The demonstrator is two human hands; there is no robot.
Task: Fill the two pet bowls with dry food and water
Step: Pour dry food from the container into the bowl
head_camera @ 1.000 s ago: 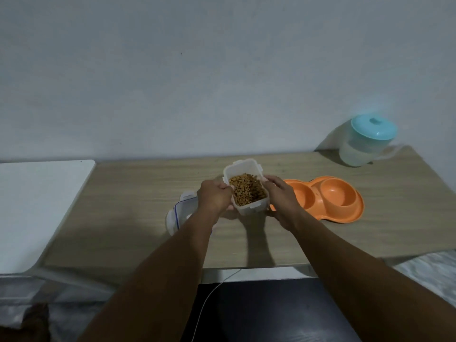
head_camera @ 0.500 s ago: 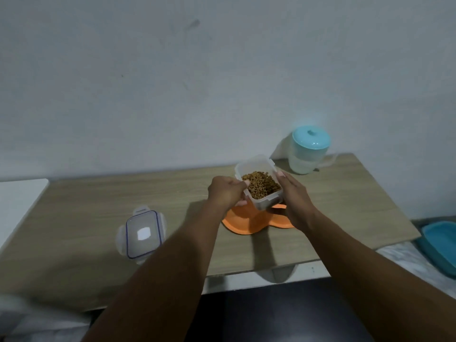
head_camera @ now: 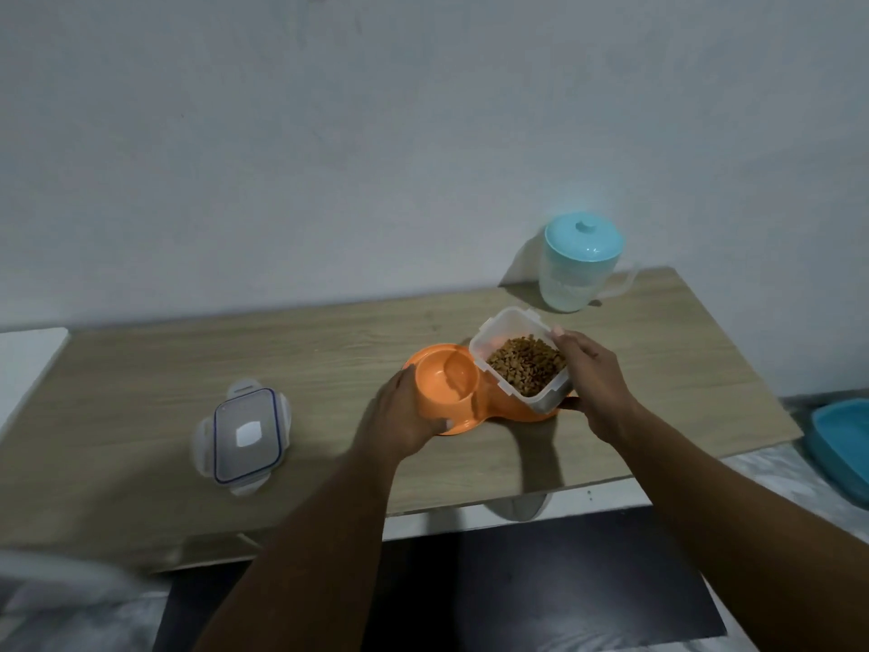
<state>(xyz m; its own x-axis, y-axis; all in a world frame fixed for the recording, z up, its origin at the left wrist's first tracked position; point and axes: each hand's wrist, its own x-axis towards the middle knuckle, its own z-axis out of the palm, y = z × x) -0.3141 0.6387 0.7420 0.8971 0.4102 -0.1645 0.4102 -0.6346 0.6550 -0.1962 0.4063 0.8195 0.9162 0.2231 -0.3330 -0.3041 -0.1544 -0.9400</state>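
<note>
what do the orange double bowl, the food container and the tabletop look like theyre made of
Orange double bowl: likely moulded plastic, smooth with a slight sheen and uniform colour.
Food container: translucent, frosted-looking plastic; the kibble shows through its walls.
Tabletop: pale wood grain with a matte finish; whether laminate or real wood cannot be told.

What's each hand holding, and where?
Right hand: kibble container, by its right side wall. Left hand: orange double bowl, gripping its left rim.
</note>
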